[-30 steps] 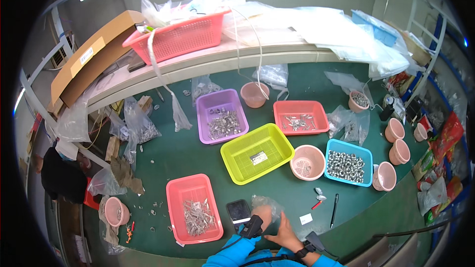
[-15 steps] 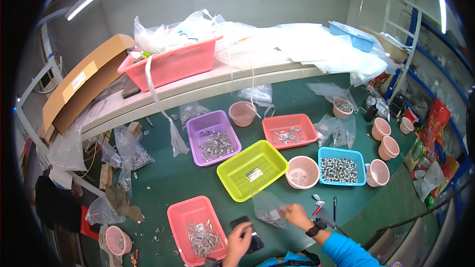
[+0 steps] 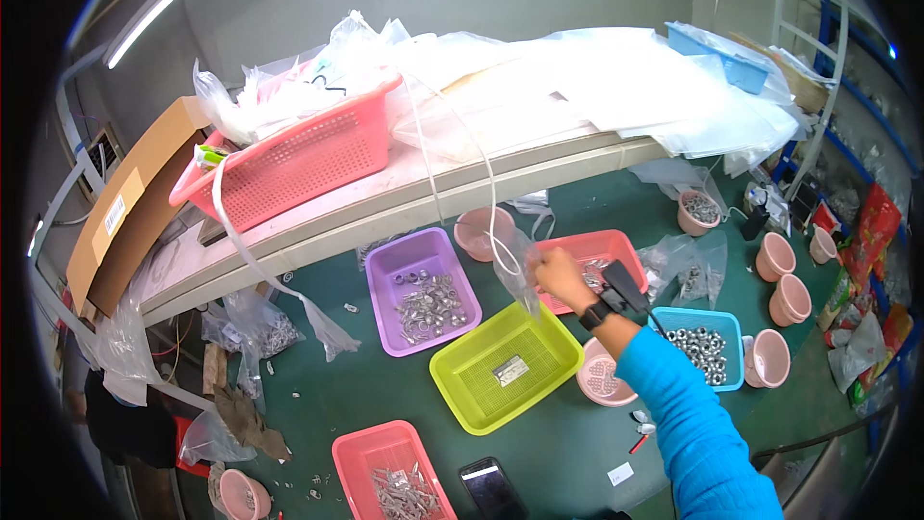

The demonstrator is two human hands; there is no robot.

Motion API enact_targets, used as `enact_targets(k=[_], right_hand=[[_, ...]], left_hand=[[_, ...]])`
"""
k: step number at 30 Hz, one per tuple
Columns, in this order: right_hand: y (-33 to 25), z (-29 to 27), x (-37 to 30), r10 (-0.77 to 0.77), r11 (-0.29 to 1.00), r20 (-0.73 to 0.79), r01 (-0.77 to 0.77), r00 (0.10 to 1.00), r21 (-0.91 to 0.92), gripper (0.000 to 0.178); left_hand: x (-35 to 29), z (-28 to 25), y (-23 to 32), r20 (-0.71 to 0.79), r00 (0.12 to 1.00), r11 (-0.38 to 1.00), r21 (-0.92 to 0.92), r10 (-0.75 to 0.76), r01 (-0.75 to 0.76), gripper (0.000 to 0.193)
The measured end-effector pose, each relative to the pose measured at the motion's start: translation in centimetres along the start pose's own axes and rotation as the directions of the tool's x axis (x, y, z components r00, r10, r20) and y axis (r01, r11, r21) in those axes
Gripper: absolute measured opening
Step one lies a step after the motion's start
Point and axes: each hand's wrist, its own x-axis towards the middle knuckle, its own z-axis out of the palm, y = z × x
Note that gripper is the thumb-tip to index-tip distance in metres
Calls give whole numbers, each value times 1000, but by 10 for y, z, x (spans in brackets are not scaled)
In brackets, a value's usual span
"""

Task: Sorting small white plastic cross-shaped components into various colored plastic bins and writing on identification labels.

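Observation:
My right hand is stretched far forward over the table, its fingers closed on a clear plastic bag. What the bag holds is hard to make out. It hangs between a pink pot and a coral tray of small metal parts, above the far edge of a lime green tray. That tray has a label on its bottom. A dark device at my wrist partly covers the view behind it. My left hand is out of view.
A purple tray of metal parts, a blue tray of metal rings and a pink tray stand around. A phone and a white slip lie near me. The raised shelf bears a pink basket.
My right hand has moved forward and up from the near table, carrying the bag. My left hand has left the view. A white slip now shows near me. The view has shifted.

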Motion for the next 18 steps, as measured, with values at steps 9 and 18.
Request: enact_targets(k=[9, 18], right_hand=[[53, 42, 1, -73, 995, -135, 81, 988, 57, 25], [125, -56, -345, 615, 693, 256, -666, 746, 275, 21]], left_hand=[[-1, -4, 7, -2, 996, 996, -4, -87, 87, 19], [105, 15, 73, -38, 911, 855, 363, 411, -371, 48]])
